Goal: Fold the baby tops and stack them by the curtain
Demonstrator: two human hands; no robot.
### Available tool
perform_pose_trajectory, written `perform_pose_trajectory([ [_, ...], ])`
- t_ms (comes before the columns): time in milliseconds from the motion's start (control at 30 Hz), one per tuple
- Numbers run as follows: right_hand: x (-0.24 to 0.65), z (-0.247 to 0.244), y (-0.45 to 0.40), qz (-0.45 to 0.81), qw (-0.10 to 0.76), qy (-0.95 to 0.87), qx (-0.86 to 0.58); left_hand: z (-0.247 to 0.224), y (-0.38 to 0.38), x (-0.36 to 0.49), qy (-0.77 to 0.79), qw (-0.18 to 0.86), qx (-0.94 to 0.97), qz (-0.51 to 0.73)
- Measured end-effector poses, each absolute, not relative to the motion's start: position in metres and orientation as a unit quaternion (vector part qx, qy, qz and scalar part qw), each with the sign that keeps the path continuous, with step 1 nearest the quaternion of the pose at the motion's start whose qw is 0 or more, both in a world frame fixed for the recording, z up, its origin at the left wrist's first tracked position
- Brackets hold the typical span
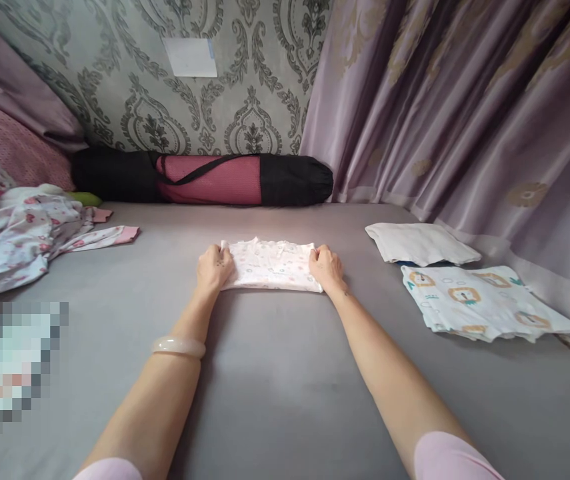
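A white cloth (275,267) with small pale pink and grey prints is folded into a wide strip at the middle of the grey sheet. Its left end is gripped by my left hand (215,267), fingers closed round the edge. My right hand (327,268) pinches the right end in the same way. The cloth is stretched between both hands, and its far edge looks ruffled. A pale bangle (179,347) circles my left forearm.
Two folded cloths, one plain white (421,243) and one with lion prints (485,300), lie on the right. Crumpled printed clothing (19,233) is at the left. A black and pink rolled bag (209,179) lies along the wall, beside purple curtains (415,100).
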State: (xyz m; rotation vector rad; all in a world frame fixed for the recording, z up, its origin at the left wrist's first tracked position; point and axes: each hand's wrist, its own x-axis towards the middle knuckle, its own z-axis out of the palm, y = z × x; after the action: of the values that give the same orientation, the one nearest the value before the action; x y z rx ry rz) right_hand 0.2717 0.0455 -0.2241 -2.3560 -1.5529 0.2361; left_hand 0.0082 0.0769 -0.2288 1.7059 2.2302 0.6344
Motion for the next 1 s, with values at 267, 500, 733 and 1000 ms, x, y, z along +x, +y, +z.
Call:
perform_pose_trajectory([
  [267, 0.280, -0.217, 0.048, 0.121, 0.165, -0.538, -0.818, -0.235, 0.079, -0.005, 0.756, 0.145, 0.579, 0.269],
  [500, 0.265, -0.198, 0.036, 0.052, 0.173, -0.600, -0.779, -0.219, 0.069, 0.008, 0.697, 0.044, 0.671, 0.248],
  [733, 0.208, -0.217, 0.020, 0.083, 0.134, -0.820, -0.550, -0.226, 0.046, 0.058, 0.531, 0.068, 0.832, 0.146],
  [1000, 0.212, -0.233, 0.020, 0.099, 0.084, -0.813, -0.567, -0.240, 0.040, 0.064, 0.593, 0.043, 0.800, 0.084],
])
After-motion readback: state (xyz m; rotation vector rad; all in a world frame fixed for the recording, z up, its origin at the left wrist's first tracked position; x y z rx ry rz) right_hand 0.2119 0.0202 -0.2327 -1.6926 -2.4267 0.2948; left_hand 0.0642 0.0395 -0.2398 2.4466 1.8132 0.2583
